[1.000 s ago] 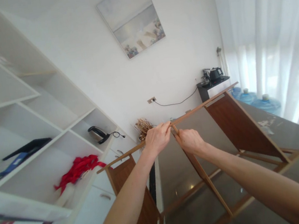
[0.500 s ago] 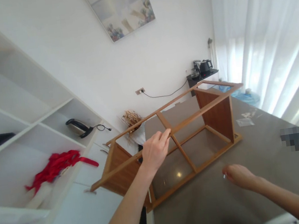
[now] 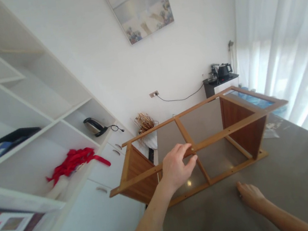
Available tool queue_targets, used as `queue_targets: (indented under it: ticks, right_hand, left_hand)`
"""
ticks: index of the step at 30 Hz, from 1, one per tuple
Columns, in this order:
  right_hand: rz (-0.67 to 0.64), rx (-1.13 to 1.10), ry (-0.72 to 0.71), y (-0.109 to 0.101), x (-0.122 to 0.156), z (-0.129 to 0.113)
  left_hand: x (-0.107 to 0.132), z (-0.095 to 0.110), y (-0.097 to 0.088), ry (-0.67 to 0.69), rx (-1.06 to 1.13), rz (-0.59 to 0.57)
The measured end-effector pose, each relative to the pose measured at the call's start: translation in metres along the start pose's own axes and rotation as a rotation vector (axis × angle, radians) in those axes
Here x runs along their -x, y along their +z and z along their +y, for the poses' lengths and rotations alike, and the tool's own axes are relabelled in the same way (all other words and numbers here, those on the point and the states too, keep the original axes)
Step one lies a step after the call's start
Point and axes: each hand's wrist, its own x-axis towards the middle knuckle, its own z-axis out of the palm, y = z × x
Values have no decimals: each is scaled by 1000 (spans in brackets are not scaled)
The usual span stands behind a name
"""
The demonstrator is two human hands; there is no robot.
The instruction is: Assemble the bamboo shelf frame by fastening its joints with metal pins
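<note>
A wooden shelf frame (image 3: 217, 137) lies on its side on the grey table (image 3: 208, 215), with panelled ends and slim rails. My left hand (image 3: 176, 166) grips its upper front rail where a crosspiece joins, thumb and forefinger on either side of the wood. A small round screw head (image 3: 192, 149) shows by the fingertips. Low over the table, in front of the frame, is my right hand (image 3: 251, 195), its fingers curled closed. A tiny shiny bit peeks out at the fingers, too small to name.
White shelving (image 3: 65, 120) with a kettle (image 3: 95, 127) and red cloth (image 3: 74, 163) stands at the left. Small packets (image 3: 272, 131) lie on the table beyond the frame. A dried plant (image 3: 145, 122) and a black-topped stand (image 3: 220, 80) are behind.
The view has swung, so the frame sits further right in the picture. My left thumb now shows below the rail, apart from the forefinger. My right hand stays closed, near the table.
</note>
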Motion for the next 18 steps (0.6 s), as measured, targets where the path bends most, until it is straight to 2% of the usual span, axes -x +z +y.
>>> queue_targets:
  ticks: [2, 4, 6, 8, 11, 13, 15, 16, 18]
  right_hand:
    - [-9, -14, 7, -10, 4, 4]
    - [-9, -65, -37, -35, 13, 8]
    - [9, -202, -142, -74, 25, 7]
    - [81, -273, -177, -125, 39, -4]
    - [61, -382, -223, -205, 58, -39]
    - [97, -381, -288, -248, 65, -71]
    - [153, -297, -336, -278, 66, -100]
    - [146, -229, -377, -288, 64, -113]
    - [228, -95, -442, -300, 56, -133]
  left_hand:
    - [0, 1, 0, -55, 42, -32]
    - [-1, 0, 1, -136, 75, -55]
    - [-5, -4, 1, -223, 113, -70]
    - [-11, -8, -1, -277, 175, -116]
    - [-24, -16, -7, -299, 309, -280]
    - [-32, -21, -11, -308, 389, -424]
    - [-38, -24, -13, -308, 460, -539]
    - [-40, -26, -13, -307, 496, -573]
    - [-40, -28, -12, -309, 558, -593]
